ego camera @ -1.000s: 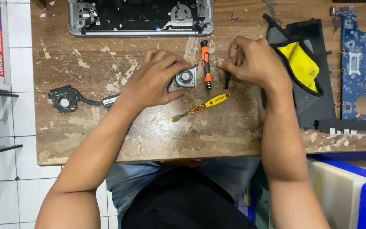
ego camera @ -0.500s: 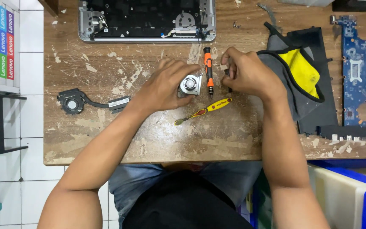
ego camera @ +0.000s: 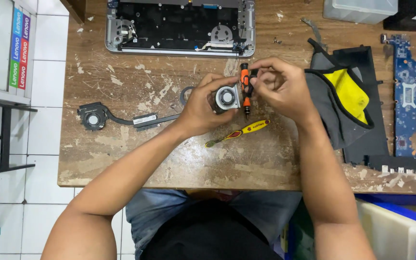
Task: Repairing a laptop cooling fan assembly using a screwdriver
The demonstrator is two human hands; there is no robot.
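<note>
On the worn wooden table (ego camera: 121,159), the opened laptop chassis (ego camera: 179,26) lies at 12 o'clock with its internals exposed, the blue circuit board (ego camera: 412,91) sits already removed at 3 o'clock beside the grey-and-yellow cloth (ego camera: 343,96), and a heat pipe assembly (ego camera: 116,118) with its own fan lies free at 9 o'clock. At centre, your left hand (ego camera: 203,108) has its fingers wrapped around the small cooling fan (ego camera: 226,97), lifted clear of the chassis. Your right hand (ego camera: 282,86) pinches the orange screwdriver (ego camera: 245,89) upright against the fan's edge, so judge removal complete and work on the fan itself unfinished; the yellow-handled tool (ego camera: 239,133) lies unused at 6 o'clock.
</note>
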